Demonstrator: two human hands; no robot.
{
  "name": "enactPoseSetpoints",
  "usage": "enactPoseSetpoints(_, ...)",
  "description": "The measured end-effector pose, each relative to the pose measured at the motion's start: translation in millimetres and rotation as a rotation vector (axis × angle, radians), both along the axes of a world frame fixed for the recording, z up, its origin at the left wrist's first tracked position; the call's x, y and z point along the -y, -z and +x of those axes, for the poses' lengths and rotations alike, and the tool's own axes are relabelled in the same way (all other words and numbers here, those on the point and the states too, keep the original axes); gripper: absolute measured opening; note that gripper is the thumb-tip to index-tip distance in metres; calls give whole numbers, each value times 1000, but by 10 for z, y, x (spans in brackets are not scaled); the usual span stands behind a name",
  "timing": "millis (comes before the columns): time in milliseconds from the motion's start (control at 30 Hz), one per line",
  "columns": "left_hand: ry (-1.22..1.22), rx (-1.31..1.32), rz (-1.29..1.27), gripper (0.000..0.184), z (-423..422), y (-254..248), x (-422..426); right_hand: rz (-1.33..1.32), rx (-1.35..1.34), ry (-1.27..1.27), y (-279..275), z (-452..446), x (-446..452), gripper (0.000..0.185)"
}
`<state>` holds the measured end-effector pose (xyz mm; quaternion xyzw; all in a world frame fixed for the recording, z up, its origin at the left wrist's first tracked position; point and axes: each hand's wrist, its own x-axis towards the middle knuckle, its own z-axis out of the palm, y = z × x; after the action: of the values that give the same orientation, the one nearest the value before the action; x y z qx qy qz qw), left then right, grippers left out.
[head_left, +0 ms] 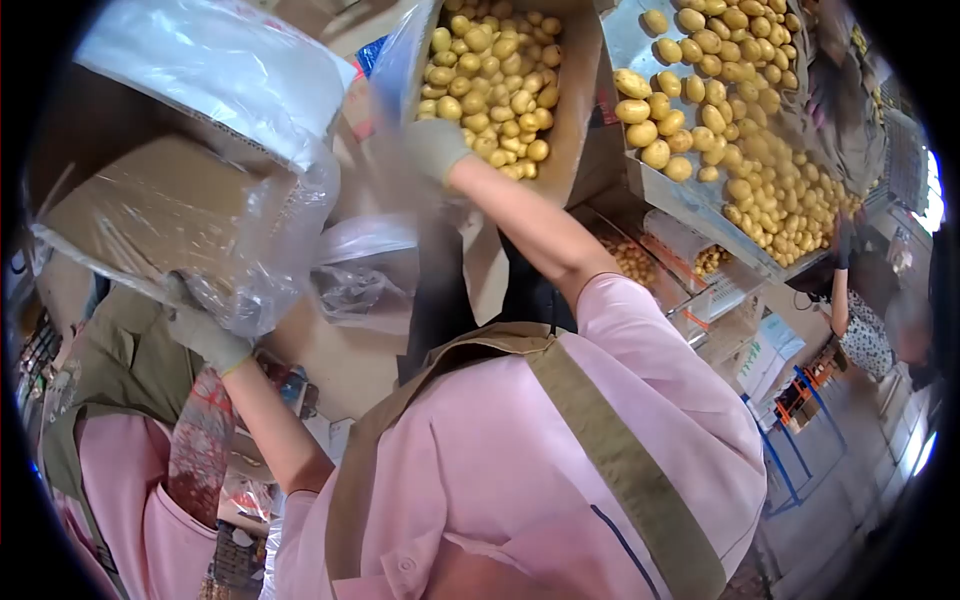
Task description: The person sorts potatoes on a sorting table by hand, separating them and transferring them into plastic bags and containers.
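Into the head view, and there are two gloved hands at two boxes! On the left, the left hand point(208, 338) in a pale grey work glove is right at the near edge of a big open brown cardboard carton point(150, 195), up against its crinkled clear plastic liner point(283, 235), which spills over the sides. Fingers clamped or simply resting there? Cannot tell, the plastic and shadow mask them. Bare brown cardboard shows through the film inside.

Across to the right hand point(432, 150), in a matching pale glove, forearm stretched forward, and it's just beside the near left corner of a deep brown cardboard box point(575, 115). Its fingers are a blur, so apart or together, I cannot tell. And inside that box, look at them: a heap of small, rounded yellow potatoes point(500, 85), just beyond the glove!

Further right, more of the crop, loose yellow potatoes point(735, 120) spread over a shiny metal sorting table point(700, 225), scattered at the left and packed thick toward the right. At its far right edge, a co-worker's dark-gloved hand point(845, 240) is close to the potatoes, and beneath it, a black-and-white patterned garment point(866, 337)
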<state>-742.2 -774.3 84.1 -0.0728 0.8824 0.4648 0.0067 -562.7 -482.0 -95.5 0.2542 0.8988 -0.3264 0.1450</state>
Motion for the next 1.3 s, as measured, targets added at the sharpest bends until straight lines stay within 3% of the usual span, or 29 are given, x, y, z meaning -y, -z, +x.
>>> enactPoseSetpoints(167,109,-286,-57,37,-560,-452,-1040,-89,-200,-111,403,117,755,21)
enactPoseSetpoints(200,168,-274,57,38,-694,-431,-1280,-177,-49,-147,127,174,781,21)
enactPoseSetpoints(233,227,-264,171,39,-843,-332,-1513,-190,-86,-169,272,278,969,21)
enactPoseSetpoints(300,501,-488,2,46,-1365,34,-1903,-219,-165,-217,790,506,1442,22)
enactPoseSetpoints(367,325,-370,-295,55,-1422,148,-2635,-232,-33,-267,487,531,1416,22)
enactPoseSetpoints(433,370,-343,-517,56,-1383,366,-3200,-222,-42,-298,446,607,1429,21)
enactPoseSetpoints(533,467,-363,-421,54,-1327,935,-3814,-146,-122,-401,512,563,1545,22)
enactPoseSetpoints(600,671,-314,-480,52,-1177,1188,-4008,-173,-61,-290,408,510,1511,24)
enactPoseSetpoints(667,691,-247,-352,50,-719,1270,-4115,-199,47,-345,293,492,1375,27)
enactPoseSetpoints(733,720,-215,-473,47,-502,1495,-4149,-202,45,-304,247,589,1279,26)
enactPoseSetpoints(800,734,-162,-403,46,-463,1752,-4048,-175,9,-311,252,672,1239,26)
enactPoseSetpoints(967,671,-105,-345,42,-302,1847,-4069,-233,25,-293,14,880,959,25)
enactPoseSetpoints(1300,728,-227,-657,48,-489,1951,-4352,-155,-42,-323,98,916,1013,21)
